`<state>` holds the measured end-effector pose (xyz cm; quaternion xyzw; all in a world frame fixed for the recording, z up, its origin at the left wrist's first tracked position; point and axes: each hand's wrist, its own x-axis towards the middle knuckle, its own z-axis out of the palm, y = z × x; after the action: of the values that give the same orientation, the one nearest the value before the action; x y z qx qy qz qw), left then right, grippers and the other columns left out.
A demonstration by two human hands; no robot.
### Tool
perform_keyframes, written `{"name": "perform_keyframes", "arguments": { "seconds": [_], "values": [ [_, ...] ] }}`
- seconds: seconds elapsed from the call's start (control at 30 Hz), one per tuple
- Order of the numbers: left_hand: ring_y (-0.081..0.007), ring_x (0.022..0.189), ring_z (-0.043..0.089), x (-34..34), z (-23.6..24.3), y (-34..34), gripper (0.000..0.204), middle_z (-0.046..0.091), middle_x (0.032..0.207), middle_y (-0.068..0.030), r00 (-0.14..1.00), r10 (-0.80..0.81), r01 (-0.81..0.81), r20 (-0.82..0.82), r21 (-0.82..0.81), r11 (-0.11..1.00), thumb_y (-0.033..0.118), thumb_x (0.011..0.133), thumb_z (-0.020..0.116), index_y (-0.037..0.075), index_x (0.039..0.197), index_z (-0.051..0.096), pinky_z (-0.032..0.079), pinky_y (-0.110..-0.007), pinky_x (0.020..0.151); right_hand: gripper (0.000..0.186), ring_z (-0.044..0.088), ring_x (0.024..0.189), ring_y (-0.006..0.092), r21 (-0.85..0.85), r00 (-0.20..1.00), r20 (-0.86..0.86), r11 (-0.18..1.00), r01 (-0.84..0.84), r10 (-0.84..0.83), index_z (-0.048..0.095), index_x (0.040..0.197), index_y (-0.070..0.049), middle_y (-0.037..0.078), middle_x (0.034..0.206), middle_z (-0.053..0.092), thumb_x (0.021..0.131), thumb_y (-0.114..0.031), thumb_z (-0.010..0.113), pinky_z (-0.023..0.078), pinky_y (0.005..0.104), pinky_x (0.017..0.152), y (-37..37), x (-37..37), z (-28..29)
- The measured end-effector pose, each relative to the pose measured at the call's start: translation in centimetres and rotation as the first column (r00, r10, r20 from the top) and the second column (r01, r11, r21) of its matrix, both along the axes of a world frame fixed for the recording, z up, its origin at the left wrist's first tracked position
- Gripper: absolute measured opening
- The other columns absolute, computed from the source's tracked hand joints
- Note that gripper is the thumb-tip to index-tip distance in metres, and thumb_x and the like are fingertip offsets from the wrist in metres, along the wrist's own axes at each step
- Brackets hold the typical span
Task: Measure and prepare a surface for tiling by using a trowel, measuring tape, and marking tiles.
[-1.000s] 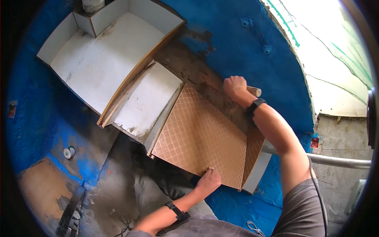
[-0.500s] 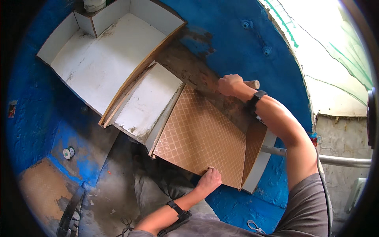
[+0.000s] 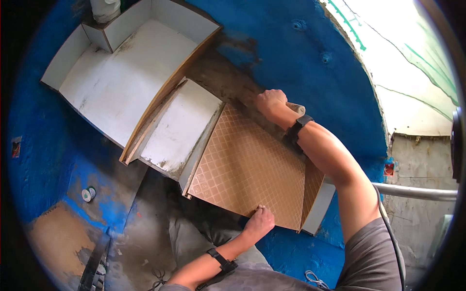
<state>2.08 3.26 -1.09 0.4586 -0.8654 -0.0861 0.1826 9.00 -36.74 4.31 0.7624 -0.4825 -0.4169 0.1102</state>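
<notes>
My right hand (image 3: 272, 101) is closed around a pale cylindrical tool (image 3: 297, 109), over the upper edge of a tan board (image 3: 247, 167) with a grid pattern. Its working end is hidden behind my hand and the board. My left hand (image 3: 259, 222) grips the board's lower edge with curled fingers. The board lies slanting beside a white tray-like panel (image 3: 177, 128) with grimy edges. A second tan piece (image 3: 312, 191) shows at its right, next to a pale grey strip (image 3: 318, 208).
A white box structure (image 3: 116, 89) with wooden edges is at upper left, a white container (image 3: 104, 8) behind it. Blue-coated walls (image 3: 320, 106) surround the work. A metal pipe (image 3: 415, 191) runs at right; a small spool (image 3: 89, 194) sits at lower left.
My right hand and the tool have moved left and slightly up along the board's upper edge. My left hand stays on the lower edge. The view has shifted slightly.
</notes>
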Motion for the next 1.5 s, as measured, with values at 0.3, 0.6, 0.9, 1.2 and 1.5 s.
{"name": "perform_keyframes", "arguments": {
  "seconds": [0.3,0.6,0.9,1.2,1.5],
  "values": [
    [-0.0311,0.097,0.064,0.1,0.4,0.2,0.024,0.071,0.093,-0.0171,0.999,-0.05,0.052,-0.015,0.093,0.994,0.018,0.086,0.059,0.001,0.093,0.074,0.051,-0.041,0.093,0.026,0.073,0.102,0.0292,0.155,0.998,0.018,0.985,-0.07,0.068,0.077,0.111,-0.012,0.009,0.114,0.075,0.088,-0.018,0.067,0.061,0.0461,0.077,1.4,0.2,1.5],
    [-0.0323,0.101,0.063,-0.3,0.5,0.3,0.024,0.07,0.094,-0.0158,0.998,-0.028,0.032,-0.051,0.081,0.996,0.02,0.085,0.058,0.003,0.091,0.074,0.048,-0.043,0.096,0.023,0.073,0.101,0.031,0.141,0.986,0.085,0.978,-0.152,0.141,0.079,0.097,-0.01,0.015,0.106,0.075,0.089,-0.019,0.059,0.059,0.0402,0.082,2.7,-2.9,5.8],
    [-0.0262,0.094,0.059,-0.1,2.1,0.1,0.023,0.067,0.085,-0.0092,1.0,-0.024,0.021,0.013,0.144,0.989,0.023,0.083,0.059,0.006,0.085,0.074,0.046,-0.039,0.086,0.025,0.074,0.095,0.0304,-0.073,0.995,0.085,0.996,-0.052,0.059,0.079,0.092,-0.009,0.015,0.099,0.076,0.092,-0.019,0.056,0.06,0.0402,0.078,1.0,-11.4,3.3],
    [-0.024,0.093,0.056,-0.2,1.8,0.3,0.021,0.065,0.084,-0.0047,1.0,-0.008,0.007,0.001,0.11,0.994,0.024,0.082,0.06,0.008,0.083,0.074,0.044,-0.038,0.081,0.024,0.075,0.092,0.0281,-0.028,0.997,0.079,0.999,-0.021,0.023,0.079,0.087,-0.011,0.015,0.096,0.076,0.091,-0.017,0.056,0.06,0.0386,0.076,4.5,-12.2,0.5],
    [-0.0223,0.093,0.057,-0.1,1.6,0.4,0.015,0.063,0.085,-0.0031,1.0,0.007,-0.004,-0.022,0.112,0.994,0.023,0.08,0.061,0.012,0.08,0.072,0.042,-0.033,0.076,0.025,0.074,0.092,0.029,0.065,0.997,0.072,0.997,-0.031,0.026,0.079,0.089,-0.009,0.014,0.095,0.076,0.091,-0.02,0.056,0.06,0.0389,0.077,6.8,-13.2,3.5]
  ]
}}
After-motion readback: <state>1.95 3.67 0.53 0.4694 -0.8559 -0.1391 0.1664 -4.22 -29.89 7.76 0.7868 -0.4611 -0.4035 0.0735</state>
